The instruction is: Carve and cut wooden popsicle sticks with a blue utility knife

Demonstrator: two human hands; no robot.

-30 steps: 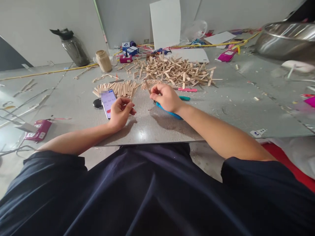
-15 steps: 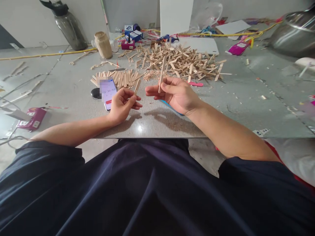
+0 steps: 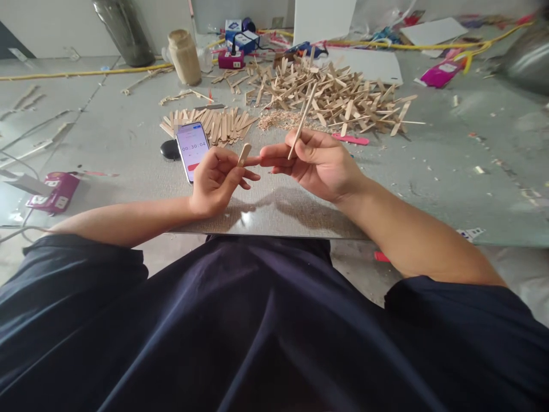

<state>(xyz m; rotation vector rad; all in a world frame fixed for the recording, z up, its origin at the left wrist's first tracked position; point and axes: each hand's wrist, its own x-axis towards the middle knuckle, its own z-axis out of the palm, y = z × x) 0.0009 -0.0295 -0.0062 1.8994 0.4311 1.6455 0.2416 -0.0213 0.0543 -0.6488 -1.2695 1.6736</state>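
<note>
My left hand [image 3: 217, 182] is closed in a pinch on a short wooden craft stick [image 3: 244, 154] just above the grey board [image 3: 274, 212]. My right hand [image 3: 318, 163] pinches a long thin wooden stick [image 3: 303, 118] that points up and away. The fingertips of both hands nearly touch. A phone [image 3: 193, 150] showing a timer lies just left of my left hand. A row of flat sticks [image 3: 217, 123] lies behind the phone. A large heap of glued stick crosses [image 3: 330, 94] is behind my right hand, with sawdust [image 3: 283, 120] in front of it.
A pink cutter [image 3: 350, 139] lies right of my right hand. A magenta packet [image 3: 54, 191] lies at the far left. A tan jar [image 3: 184, 48], a dark bottle [image 3: 122, 28], small boxes [image 3: 240, 40], a white sheet [image 3: 364, 63] and yellow cable [image 3: 86, 71] are at the back.
My right hand has lifted off the board with the long thin stick and turned palm-up toward my left hand. The view has shifted closer and lower. The blue tool is now out of sight.
</note>
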